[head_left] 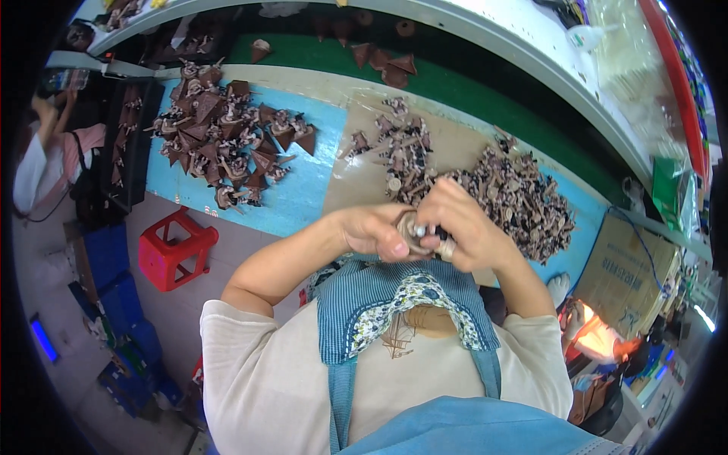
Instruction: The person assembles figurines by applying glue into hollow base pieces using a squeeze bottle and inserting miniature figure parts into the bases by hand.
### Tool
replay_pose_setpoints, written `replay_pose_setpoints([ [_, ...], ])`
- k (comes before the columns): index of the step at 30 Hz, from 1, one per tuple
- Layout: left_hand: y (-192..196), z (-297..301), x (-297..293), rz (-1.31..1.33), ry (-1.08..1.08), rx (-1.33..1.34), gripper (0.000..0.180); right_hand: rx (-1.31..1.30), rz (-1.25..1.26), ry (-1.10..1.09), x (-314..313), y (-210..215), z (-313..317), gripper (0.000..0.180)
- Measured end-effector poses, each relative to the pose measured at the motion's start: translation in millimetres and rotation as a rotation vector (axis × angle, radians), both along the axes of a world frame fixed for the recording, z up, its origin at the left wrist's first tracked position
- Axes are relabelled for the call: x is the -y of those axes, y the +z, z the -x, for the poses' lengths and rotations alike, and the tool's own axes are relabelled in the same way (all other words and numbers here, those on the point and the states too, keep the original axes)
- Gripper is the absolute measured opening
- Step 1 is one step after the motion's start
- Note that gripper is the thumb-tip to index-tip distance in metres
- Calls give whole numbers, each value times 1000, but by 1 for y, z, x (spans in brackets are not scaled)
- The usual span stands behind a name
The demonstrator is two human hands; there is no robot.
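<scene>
My left hand (378, 233) is closed around a small beige, round-based piece (412, 231) in front of my chest. Against that piece my right hand (464, 231) works with bent fingers, pinching a tiny dark and pale part I cannot make out. A beige wrap shows at one of the right fingers. Just beyond my hands lies a large heap of small dark and pinkish-brown figure parts (523, 201), with a looser scatter of such parts (409, 148) beside it. Farther left is a pile of brown pyramid-shaped pieces (205, 121) joined with small figures.
The bench has a blue top (322, 110) partly covered by a brown sheet (341, 186). Above its far side runs a white shelf edge (485, 42). A red stool (176, 249) stands on the floor at left. A cardboard box (626, 273) is at right. Other people sit at both sides.
</scene>
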State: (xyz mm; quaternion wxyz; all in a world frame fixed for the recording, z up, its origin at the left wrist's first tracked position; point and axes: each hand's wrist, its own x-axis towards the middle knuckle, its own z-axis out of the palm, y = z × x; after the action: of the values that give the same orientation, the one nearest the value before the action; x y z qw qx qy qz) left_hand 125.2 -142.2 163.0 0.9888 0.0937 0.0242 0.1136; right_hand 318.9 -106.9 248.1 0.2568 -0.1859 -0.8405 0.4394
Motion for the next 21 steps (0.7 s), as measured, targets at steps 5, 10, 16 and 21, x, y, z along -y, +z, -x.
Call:
replay_pose_setpoints([
  [5,18,-8,-1,-235,136,-218,59,131,42,-234,19,-6,5,19],
  [10,32,-7,-10,-1303,460,-1280,58,139,697,-692,33,-49,24,31],
  [16,25,78,-47,-1351,577,-1713,62,128,585,-732,22,-82,18,54],
  [21,-1,126,-63,-1679,399,-2359,77,103,653,-847,11,-90,-16,52],
])
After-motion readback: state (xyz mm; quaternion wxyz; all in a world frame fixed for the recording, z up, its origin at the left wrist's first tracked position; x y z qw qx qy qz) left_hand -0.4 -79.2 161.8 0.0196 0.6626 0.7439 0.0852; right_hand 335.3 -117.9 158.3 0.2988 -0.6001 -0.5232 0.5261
